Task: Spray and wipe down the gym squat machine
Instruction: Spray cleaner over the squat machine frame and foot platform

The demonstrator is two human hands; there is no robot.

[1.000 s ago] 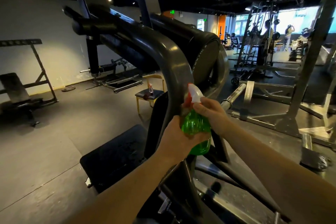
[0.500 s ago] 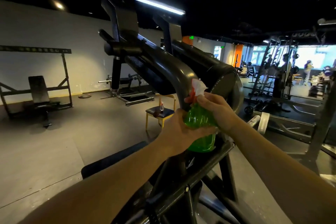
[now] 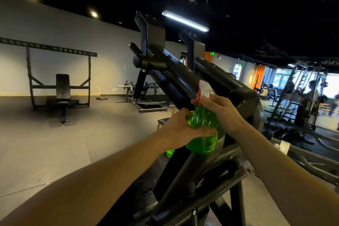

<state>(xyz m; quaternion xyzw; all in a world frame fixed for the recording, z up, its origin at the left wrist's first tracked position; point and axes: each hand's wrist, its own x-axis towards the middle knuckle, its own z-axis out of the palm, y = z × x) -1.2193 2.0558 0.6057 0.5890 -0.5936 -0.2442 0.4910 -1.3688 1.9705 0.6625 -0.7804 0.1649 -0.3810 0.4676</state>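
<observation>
A green translucent spray bottle (image 3: 203, 139) with a red and white trigger head sits between both hands, right in front of the black squat machine (image 3: 176, 77). My left hand (image 3: 183, 126) grips the bottle's body from the left, fingers wrapped under it. My right hand (image 3: 220, 111) holds the neck just below the spray head, fingers curled over the top. The nozzle is up against the machine's curved black arm. The padded shoulder roll (image 3: 244, 99) lies just right of the bottle. The machine's steel frame (image 3: 211, 185) runs below my arms.
An incline bench inside a dark rack (image 3: 62, 93) stands by the white wall at left. A small stool (image 3: 162, 121) sits behind the machine. Racks, weights and people (image 3: 302, 108) fill the right background. Grey floor stretches out at left.
My view has tilted up and swung left, so the machine's upper arms show more. Both hands keep hold of the bottle, which sits lower in the frame.
</observation>
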